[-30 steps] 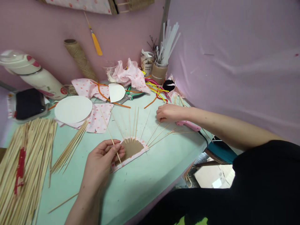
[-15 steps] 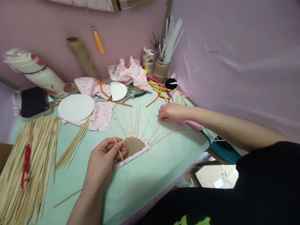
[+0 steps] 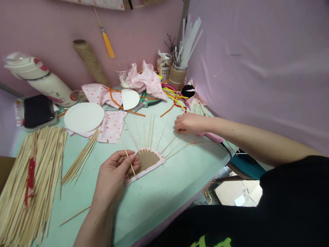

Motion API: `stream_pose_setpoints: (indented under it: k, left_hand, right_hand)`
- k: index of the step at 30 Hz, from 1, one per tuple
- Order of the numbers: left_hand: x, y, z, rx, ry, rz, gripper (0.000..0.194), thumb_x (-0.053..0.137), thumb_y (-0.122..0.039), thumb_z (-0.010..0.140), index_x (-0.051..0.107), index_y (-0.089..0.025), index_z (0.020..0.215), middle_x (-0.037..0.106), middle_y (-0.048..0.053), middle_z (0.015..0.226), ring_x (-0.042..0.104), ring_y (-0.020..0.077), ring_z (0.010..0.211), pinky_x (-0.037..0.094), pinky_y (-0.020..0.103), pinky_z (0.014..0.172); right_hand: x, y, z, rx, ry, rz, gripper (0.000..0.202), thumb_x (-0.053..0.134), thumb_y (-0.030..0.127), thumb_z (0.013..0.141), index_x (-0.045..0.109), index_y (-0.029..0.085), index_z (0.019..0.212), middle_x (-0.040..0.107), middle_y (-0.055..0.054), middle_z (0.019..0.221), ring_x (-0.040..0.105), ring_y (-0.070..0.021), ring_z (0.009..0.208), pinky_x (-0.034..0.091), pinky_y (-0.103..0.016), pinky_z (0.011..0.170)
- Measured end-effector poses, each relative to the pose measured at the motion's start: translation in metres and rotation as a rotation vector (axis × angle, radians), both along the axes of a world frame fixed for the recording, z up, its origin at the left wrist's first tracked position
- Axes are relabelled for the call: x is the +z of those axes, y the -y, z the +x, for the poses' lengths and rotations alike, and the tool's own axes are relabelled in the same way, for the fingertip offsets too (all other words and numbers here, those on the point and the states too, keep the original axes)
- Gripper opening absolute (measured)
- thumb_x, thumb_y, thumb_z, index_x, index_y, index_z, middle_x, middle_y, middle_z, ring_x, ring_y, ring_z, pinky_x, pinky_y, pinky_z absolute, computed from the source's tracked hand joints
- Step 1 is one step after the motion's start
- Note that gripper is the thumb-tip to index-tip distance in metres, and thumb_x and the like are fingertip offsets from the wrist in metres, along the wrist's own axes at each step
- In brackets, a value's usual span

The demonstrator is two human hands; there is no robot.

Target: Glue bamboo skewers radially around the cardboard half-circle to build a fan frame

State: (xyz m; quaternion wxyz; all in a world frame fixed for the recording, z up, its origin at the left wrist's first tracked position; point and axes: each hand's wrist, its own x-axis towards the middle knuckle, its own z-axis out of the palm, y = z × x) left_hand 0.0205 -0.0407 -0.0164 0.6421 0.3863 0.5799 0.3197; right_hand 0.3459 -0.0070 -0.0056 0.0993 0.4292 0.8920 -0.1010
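Barely a twitch, only the view shifted slightly! The left hand pinched a thin stick, seemingly steadying its slant over the cardboard half-round on the bench; the right hand curled beside the pink tool, its grip impossible to tell.

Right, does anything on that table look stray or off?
One wooden stick lies alone by the left forearm, apart from the stick pile, so it looks stray. The pipe cleaners sprawl untidily near the pliers. I see no clear spill.
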Motion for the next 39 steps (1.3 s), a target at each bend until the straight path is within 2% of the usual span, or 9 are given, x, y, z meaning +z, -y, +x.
stream_pose_setpoints:
  k: [6, 13, 19, 26, 30, 36, 39]
  left_hand:
    - [0.000, 0.000, 0.000, 0.009, 0.006, 0.006, 0.048, 0.088, -0.044, 0.055, 0.065, -0.016, 0.086, 0.072, 0.005, 0.072, 0.068, 0.0160, 0.063, 0.049, 0.020, 0.051]
    - [0.000, 0.000, 0.001, 0.012, -0.006, -0.009, 0.050, 0.088, -0.046, 0.055, 0.065, -0.016, 0.088, 0.072, 0.005, 0.074, 0.068, 0.0159, 0.062, 0.043, 0.017, 0.044]
    - [0.000, 0.000, 0.001, 0.012, -0.009, 0.004, 0.049, 0.088, -0.045, 0.055, 0.065, -0.015, 0.087, 0.072, 0.005, 0.073, 0.068, 0.0158, 0.064, 0.049, 0.020, 0.051]
    - [0.002, 0.000, 0.001, 0.002, -0.022, -0.002, 0.048, 0.088, -0.045, 0.055, 0.065, -0.016, 0.086, 0.073, 0.005, 0.075, 0.068, 0.0163, 0.063, 0.047, 0.020, 0.049]
    - [0.002, 0.000, 0.002, 0.005, -0.012, 0.006, 0.051, 0.089, -0.046, 0.052, 0.065, -0.016, 0.085, 0.072, 0.005, 0.071, 0.068, 0.0172, 0.063, 0.048, 0.020, 0.049]
    - [0.002, -0.001, 0.001, -0.003, -0.040, -0.015, 0.055, 0.088, -0.048, 0.051, 0.064, -0.016, 0.088, 0.072, 0.006, 0.072, 0.068, 0.0176, 0.061, 0.043, 0.018, 0.045]
    - [0.003, 0.000, 0.001, -0.004, -0.048, -0.026, 0.056, 0.088, -0.049, 0.051, 0.064, -0.016, 0.089, 0.073, 0.007, 0.074, 0.069, 0.0184, 0.063, 0.042, 0.017, 0.044]
  right_hand:
    - [0.000, 0.000, 0.001, 0.013, -0.006, 0.006, 0.017, 0.052, 0.014, 0.086, 0.063, 0.018, 0.073, 0.063, -0.006, 0.077, 0.049, -0.0177, 0.078, 0.031, -0.029, 0.065]
    - [0.000, 0.000, 0.002, 0.014, -0.014, -0.009, 0.018, 0.052, 0.013, 0.087, 0.062, 0.017, 0.072, 0.063, -0.006, 0.078, 0.048, -0.0174, 0.079, 0.032, -0.028, 0.066]
    - [0.001, 0.001, 0.001, -0.004, -0.033, -0.006, 0.017, 0.052, 0.012, 0.085, 0.061, 0.018, 0.072, 0.062, -0.005, 0.076, 0.048, -0.0174, 0.078, 0.031, -0.028, 0.066]
    - [0.004, 0.003, 0.000, 0.009, -0.038, 0.008, 0.015, 0.054, 0.015, 0.085, 0.062, 0.018, 0.073, 0.062, -0.006, 0.077, 0.048, -0.0182, 0.078, 0.034, -0.029, 0.067]
    - [0.021, -0.003, 0.011, 0.012, -0.098, 0.071, 0.014, 0.054, 0.018, 0.088, 0.066, 0.017, 0.082, 0.065, -0.007, 0.083, 0.051, -0.0193, 0.081, 0.037, -0.031, 0.072]
    - [0.063, -0.013, 0.036, -0.120, -0.215, 0.341, 0.022, 0.047, 0.025, 0.094, 0.067, 0.017, 0.089, 0.063, -0.008, 0.090, 0.054, -0.0197, 0.085, 0.038, -0.033, 0.075]
    - [0.067, -0.013, 0.035, -0.110, -0.213, 0.348, 0.023, 0.047, 0.025, 0.094, 0.068, 0.018, 0.088, 0.064, -0.008, 0.089, 0.054, -0.0193, 0.084, 0.038, -0.032, 0.074]
